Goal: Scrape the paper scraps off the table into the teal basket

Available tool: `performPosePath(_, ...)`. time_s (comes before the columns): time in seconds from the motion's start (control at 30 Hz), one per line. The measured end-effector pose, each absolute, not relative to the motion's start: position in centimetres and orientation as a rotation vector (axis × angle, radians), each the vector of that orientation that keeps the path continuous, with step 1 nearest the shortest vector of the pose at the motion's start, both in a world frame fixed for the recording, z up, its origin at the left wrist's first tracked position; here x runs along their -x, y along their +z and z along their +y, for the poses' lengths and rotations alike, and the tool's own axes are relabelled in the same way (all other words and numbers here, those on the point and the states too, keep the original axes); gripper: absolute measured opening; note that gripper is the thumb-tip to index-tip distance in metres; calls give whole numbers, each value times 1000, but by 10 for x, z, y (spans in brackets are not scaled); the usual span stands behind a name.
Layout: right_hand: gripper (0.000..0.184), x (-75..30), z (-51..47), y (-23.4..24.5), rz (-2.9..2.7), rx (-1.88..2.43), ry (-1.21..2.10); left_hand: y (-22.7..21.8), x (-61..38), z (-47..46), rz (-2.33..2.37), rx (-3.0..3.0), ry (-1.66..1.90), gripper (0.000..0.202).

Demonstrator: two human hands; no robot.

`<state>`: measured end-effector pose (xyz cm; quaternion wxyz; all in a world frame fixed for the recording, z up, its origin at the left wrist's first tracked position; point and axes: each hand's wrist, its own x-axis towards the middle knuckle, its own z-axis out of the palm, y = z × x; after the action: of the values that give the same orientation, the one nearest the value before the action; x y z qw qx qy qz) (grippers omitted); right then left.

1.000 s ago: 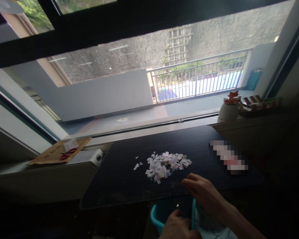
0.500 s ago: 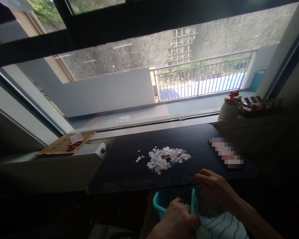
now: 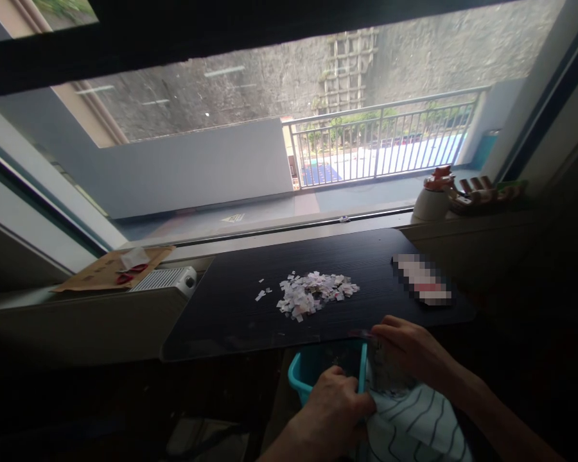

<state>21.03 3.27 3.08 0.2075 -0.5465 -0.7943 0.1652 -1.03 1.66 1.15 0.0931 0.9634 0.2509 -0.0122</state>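
Note:
A heap of small white paper scraps [image 3: 313, 294] lies on a dark tabletop [image 3: 231, 314]. Below the table's near edge sits a teal bin [image 3: 302, 380]. My left hand [image 3: 334, 407] is closed round the bin's upright teal rim. My right hand [image 3: 407, 350] rests at the table's front edge just right of the bin, fingers curled over a white plastic bag [image 3: 414, 423] with dark stripes that lines it. What the right fingers pinch is hard to make out in the dim light.
A blurred-out flat item [image 3: 421, 279] lies on the table's right side. On the sill stand a white pot with an orange figure [image 3: 433, 199] and a brown envelope [image 3: 110, 269] beside a white radiator [image 3: 161, 281]. Beyond the window is a balcony railing [image 3: 380, 144].
My right hand has drawn back from the table surface to the bin's rim. More of the striped bag shows. My left hand has risen along the bin. The view has shifted.

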Motion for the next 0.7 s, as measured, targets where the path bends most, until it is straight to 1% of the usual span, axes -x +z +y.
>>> performPosePath(0.1, 31, -206, 38, 33, -2182, 1548, 438, 9, 12, 17, 752, -2851, -4, 17)
performPosePath(0.23, 29, -197, 44, 33, -2224, 1454, 550, 8, 17, 17, 757, -2827, 24, 17)
performPosePath(0.37, 29, -191, 50, 33, -2182, 1508, 475, 7, 31, 15, 814, -2784, 46, 16)
performPosePath(0.43, 28, -184, 52, 33, -2217, 1486, 508, 6, 41, 14, 852, -2752, 68, 17)
performPosePath(0.53, 28, -163, 59, 33, -2292, 1362, 637, 5, 57, 12, 916, -2708, 77, 18)
performPosePath(0.7, 27, -112, 83, 34, -2295, 1275, 620, 4, 82, 8, 1059, -2666, 63, 16)
